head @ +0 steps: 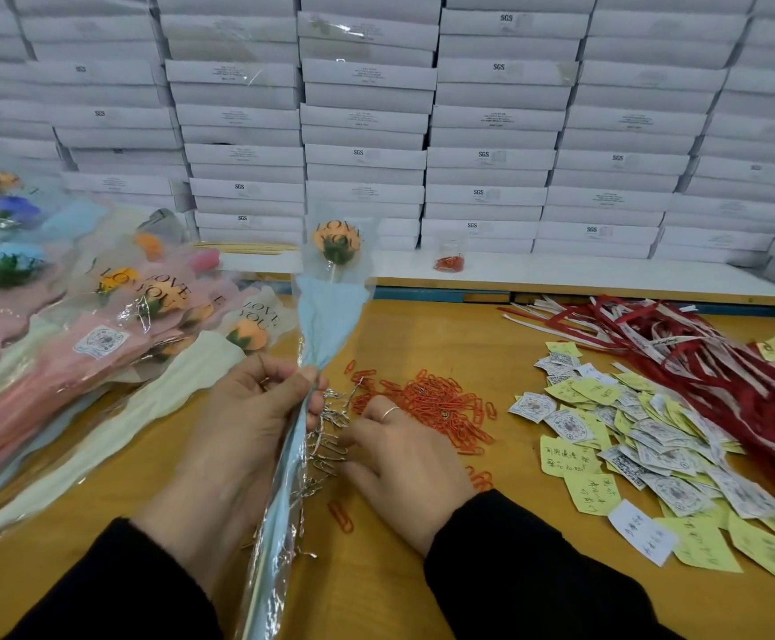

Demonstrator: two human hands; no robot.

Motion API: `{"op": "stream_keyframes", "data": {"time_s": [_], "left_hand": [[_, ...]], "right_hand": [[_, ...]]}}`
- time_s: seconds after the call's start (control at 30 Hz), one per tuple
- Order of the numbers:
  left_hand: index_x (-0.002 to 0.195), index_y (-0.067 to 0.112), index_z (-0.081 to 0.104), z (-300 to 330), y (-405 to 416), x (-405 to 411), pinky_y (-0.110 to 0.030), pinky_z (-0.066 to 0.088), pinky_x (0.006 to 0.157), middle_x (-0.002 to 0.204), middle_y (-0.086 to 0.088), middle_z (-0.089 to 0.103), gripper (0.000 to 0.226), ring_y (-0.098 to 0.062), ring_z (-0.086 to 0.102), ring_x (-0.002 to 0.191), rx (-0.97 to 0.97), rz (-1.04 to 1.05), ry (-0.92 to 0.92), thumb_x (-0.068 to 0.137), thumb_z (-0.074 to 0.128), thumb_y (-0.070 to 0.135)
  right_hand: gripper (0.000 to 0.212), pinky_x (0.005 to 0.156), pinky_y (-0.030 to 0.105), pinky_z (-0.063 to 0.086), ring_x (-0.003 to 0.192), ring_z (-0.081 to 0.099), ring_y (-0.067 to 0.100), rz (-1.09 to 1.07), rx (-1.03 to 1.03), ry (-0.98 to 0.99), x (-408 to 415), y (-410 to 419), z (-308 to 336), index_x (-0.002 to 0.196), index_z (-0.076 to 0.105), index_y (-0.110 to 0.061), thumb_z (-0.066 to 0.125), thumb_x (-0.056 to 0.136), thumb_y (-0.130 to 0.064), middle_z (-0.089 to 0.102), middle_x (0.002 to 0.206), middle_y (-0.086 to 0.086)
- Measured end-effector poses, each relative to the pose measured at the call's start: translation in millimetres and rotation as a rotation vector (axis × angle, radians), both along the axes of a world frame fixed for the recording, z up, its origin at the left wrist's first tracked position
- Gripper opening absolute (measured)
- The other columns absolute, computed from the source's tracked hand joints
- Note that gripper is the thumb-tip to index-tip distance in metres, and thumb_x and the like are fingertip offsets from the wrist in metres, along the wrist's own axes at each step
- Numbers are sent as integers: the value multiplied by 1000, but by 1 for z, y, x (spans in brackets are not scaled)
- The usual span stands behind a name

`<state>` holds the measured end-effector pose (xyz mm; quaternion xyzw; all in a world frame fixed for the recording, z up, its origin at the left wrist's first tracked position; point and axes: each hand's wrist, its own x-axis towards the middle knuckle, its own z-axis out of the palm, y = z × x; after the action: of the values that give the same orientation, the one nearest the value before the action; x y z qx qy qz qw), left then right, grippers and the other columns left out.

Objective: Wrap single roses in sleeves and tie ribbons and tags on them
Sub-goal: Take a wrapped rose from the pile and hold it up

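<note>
An orange rose (336,244) stands upright in a clear sleeve with pale blue paper (328,318), printed "LOVE YOU". My left hand (242,422) grips this sleeve at its gathered neck. My right hand (404,459) rests palm down on the table, fingers among silver paper clips (330,448) just left of an orange clip pile (441,404); whether it pinches one is hidden. Red and white ribbons (681,358) lie at the right. White and yellow tags (630,436) are heaped beside them.
Several wrapped roses (113,325) lie piled at the left on the wooden table (422,334). White boxes (487,159) are stacked as a wall behind. A small bag of orange clips (449,258) sits on a white shelf.
</note>
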<state>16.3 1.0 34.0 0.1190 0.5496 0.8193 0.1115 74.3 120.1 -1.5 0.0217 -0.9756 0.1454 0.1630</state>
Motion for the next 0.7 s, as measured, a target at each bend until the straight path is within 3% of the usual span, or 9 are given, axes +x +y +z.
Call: {"op": "stream_keyframes", "data": {"time_s": [0.2, 0.37, 0.5, 0.63, 0.7], "left_hand": [[71, 6, 52, -4, 2, 1, -15, 44, 40, 53, -6, 60, 15, -9, 49, 40, -24, 15, 17, 82, 57, -1], [74, 5, 53, -7, 2, 3, -16, 46, 41, 55, -8, 62, 9, -10, 52, 42, -4, -12, 9, 78, 60, 0], [82, 7, 52, -10, 6, 8, -17, 47, 41, 58, -9, 64, 14, -11, 55, 43, 14, -27, 4, 76, 61, -2], [90, 4, 53, -14, 9, 11, -17, 47, 41, 59, -8, 65, 15, -11, 56, 43, 5, -45, -14, 78, 61, -2], [96, 0, 56, -15, 11, 13, -17, 47, 42, 59, -8, 65, 21, -10, 55, 43, -7, -71, -26, 76, 62, 0]], "right_hand": [[9, 74, 35, 46, 94, 56, 26, -49, -22, -28, -4, 3, -7, 99, 53, -14, 45, 94, -16, 49, 106, 1], [11, 74, 34, 44, 91, 56, 26, -94, -114, -6, 1, 9, -7, 99, 42, -17, 40, 95, -7, 55, 104, 5], [9, 70, 37, 47, 77, 56, 19, -136, -312, 73, 17, 23, -1, 91, 45, -23, 42, 96, -15, 60, 86, 1], [21, 51, 16, 47, 54, 58, 5, -219, -687, 245, 33, 38, 3, 92, 63, -25, 52, 92, -7, 61, 69, -5], [23, 50, 11, 45, 50, 59, 2, -247, -807, 364, 40, 46, 7, 85, 67, -23, 56, 89, -3, 63, 60, -1]]}}
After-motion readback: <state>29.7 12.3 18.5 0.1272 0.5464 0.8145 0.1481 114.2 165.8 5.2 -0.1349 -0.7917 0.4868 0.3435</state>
